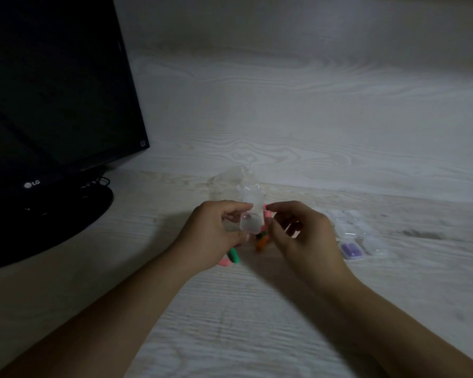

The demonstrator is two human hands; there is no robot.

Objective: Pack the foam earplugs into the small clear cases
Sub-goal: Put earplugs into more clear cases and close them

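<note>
My left hand (212,236) holds a small clear case (251,221) above the table, its lid swung up. My right hand (302,236) pinches a pink foam earplug (267,214) right beside the case's edge. Below the hands lie loose earplugs: an orange one (262,242), a green one (233,255) and a pink one (225,262). To the right sits a cluster of clear cases (351,227); one case at its front (351,251) holds purple earplugs.
A crumpled clear plastic bag (234,184) lies just behind the hands. A black monitor (52,91) on a round stand (66,214) fills the left side. The white wood-grain table (257,323) meets a wall of the same pattern behind.
</note>
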